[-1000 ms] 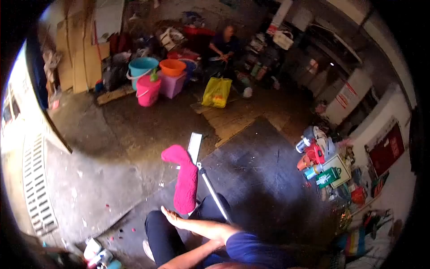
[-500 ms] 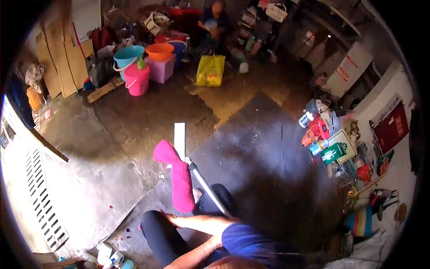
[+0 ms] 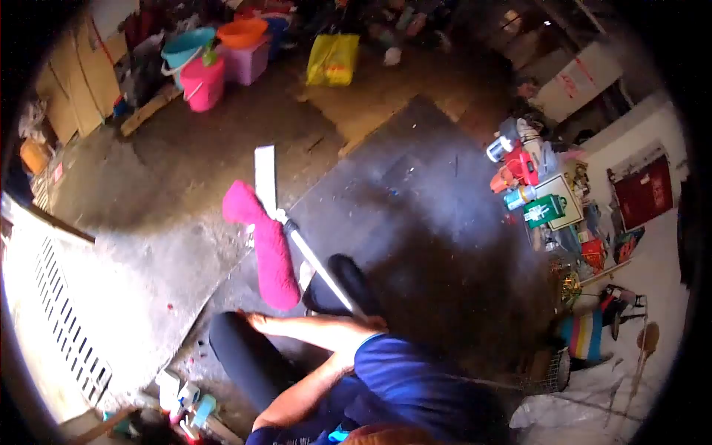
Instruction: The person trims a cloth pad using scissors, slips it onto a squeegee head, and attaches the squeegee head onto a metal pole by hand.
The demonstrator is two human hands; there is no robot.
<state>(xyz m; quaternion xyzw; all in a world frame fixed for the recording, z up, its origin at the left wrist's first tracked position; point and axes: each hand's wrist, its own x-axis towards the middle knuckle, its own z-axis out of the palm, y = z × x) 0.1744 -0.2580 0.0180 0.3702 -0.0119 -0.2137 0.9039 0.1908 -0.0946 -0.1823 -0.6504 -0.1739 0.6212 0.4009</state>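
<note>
A pole [image 3: 320, 263] with a flat white head [image 3: 265, 180] and a fluffy pink cover [image 3: 274, 259] hanging beside it rises between my legs. My forearms cross in front of me. My right hand [image 3: 256, 320] rests at my bent left knee [image 3: 236, 337], its fingers small and blurred. Only a sliver of my left hand [image 3: 377, 324] shows past the other forearm, next to the lower end of the pole; whether it grips the pole is hidden.
Pink bucket [image 3: 202, 83], teal bucket [image 3: 187, 48], orange basin [image 3: 242, 33] and yellow bag [image 3: 332, 61] stand at the back. Clutter, including a green box [image 3: 545, 211], lines the right wall. Bottles [image 3: 182, 397] lie at lower left, near a floor grate [image 3: 65, 326].
The view has tilted down, so the room shifts upward and the seated person at the back is out of frame. The pole and pink cover appear farther left; my arms stay crossed.
</note>
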